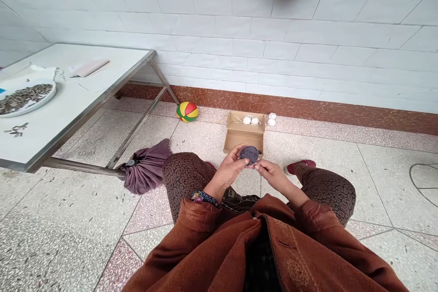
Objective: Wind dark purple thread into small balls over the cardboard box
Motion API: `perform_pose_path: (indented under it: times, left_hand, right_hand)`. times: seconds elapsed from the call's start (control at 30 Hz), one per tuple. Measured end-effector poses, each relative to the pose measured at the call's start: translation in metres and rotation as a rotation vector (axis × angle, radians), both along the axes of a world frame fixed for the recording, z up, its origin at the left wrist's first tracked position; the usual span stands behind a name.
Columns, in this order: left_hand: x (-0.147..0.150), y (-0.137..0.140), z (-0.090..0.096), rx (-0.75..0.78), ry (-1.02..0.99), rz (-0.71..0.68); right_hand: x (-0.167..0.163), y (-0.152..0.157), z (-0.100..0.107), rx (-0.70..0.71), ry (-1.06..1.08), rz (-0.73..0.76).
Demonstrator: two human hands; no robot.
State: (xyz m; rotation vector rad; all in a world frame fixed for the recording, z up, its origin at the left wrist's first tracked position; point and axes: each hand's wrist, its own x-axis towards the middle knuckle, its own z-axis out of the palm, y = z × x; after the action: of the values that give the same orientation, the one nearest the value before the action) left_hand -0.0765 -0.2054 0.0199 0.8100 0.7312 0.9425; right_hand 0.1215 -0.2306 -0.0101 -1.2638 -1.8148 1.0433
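A dark grey-purple ball of yarn [249, 155] is held up in front of my knees. My left hand [228, 169] is closed around its left side, thumb across the front. At the ball's lower right edge, the fingertips of my right hand [273, 176] are pinched together on the yarn; any single strand there is too small to make out. Just beyond both hands, an open cardboard box [243, 138] lies on the floor. White yarn balls [251, 120] rest in its lid, and more white balls [271, 122] sit to its right.
On the left stands a metal-framed white table [112, 65] with a tray of seeds [51, 93] and a pink folded item [89, 68]. Below are a purple cloth bag [147, 171] and a colourful ball [187, 112]. A tiled wall [290, 45] closes off the far side.
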Motion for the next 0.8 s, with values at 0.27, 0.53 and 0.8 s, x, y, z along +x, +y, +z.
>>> perform_pose_path:
  times: [0.27, 0.53, 0.8]
  left_hand:
    - [-0.001, 0.004, -0.009, 0.305, 0.594, 0.126]
    - [0.000, -0.010, 0.007, 0.231, 0.254, -0.252]
    - [0.004, -0.004, 0.004, -0.083, 0.008, -0.008]
  right_hand:
    - [0.003, -0.008, 0.050, 0.253, -0.067, 0.169]
    - [0.005, 0.040, 0.045, 0.169, 0.012, -0.066]
    - [-0.007, -0.002, -0.007, 0.008, 0.025, 0.009]
